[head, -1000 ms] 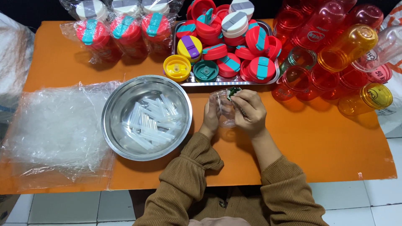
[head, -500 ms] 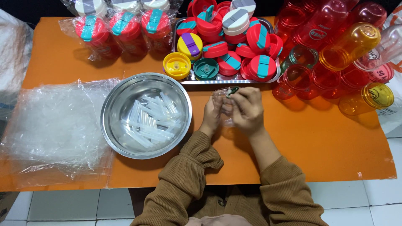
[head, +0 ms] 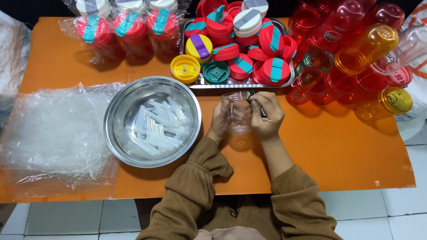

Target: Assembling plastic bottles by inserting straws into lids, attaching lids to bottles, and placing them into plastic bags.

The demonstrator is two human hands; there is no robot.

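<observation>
— Any change since before?
— Hardly. Both hands still up over the table [head: 338, 146], just right of the bowl [head: 152, 120].
— Grip?
— Left hand [head: 220, 121] curled around the clear cup [head: 238, 113]; right hand [head: 267, 116] closed on its other side, pinching a small dark piece [head: 251, 95] at the rim.
— Cup's place?
— Between both palms, just below the tray [head: 240, 84] of lids.

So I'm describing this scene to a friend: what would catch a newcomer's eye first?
Both hands, left hand and right hand, grip a clear cup at the centre of the orange table. Left of them sits a steel bowl of clear tubes; behind, a tray heaped with colourful lids.
</observation>
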